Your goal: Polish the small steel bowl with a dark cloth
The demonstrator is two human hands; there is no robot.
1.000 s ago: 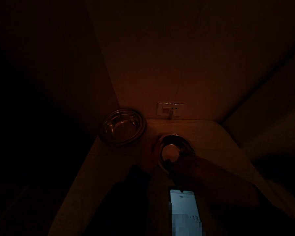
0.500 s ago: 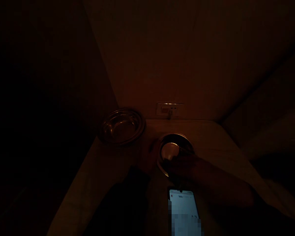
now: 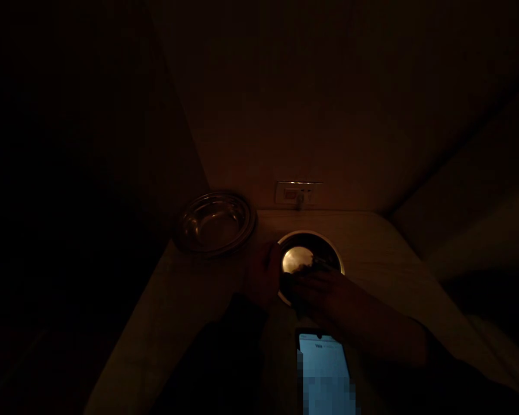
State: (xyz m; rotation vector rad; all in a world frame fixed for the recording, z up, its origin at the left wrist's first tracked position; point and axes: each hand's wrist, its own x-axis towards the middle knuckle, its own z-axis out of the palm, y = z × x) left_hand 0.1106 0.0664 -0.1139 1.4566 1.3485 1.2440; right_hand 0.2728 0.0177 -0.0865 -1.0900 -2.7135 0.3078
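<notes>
The scene is very dark. A small steel bowl (image 3: 324, 245) sits on a pale counter (image 3: 372, 248). My left hand (image 3: 262, 276) grips the bowl's left rim. My right hand (image 3: 318, 288) reaches over the near rim into the bowl, fingers bent around something dark that I cannot make out. A second, wider steel bowl (image 3: 216, 222) stands apart at the back left, untouched.
A lit phone screen (image 3: 324, 372) lies at the bottom centre, just under my right forearm. A wall socket with a plug (image 3: 298, 193) is on the wall behind the bowls. The counter's left edge (image 3: 130, 328) drops into darkness.
My right hand has slid further into the small bowl, covering more of its bottom. My left hand has closed against the bowl's left rim. The wider bowl has stayed put.
</notes>
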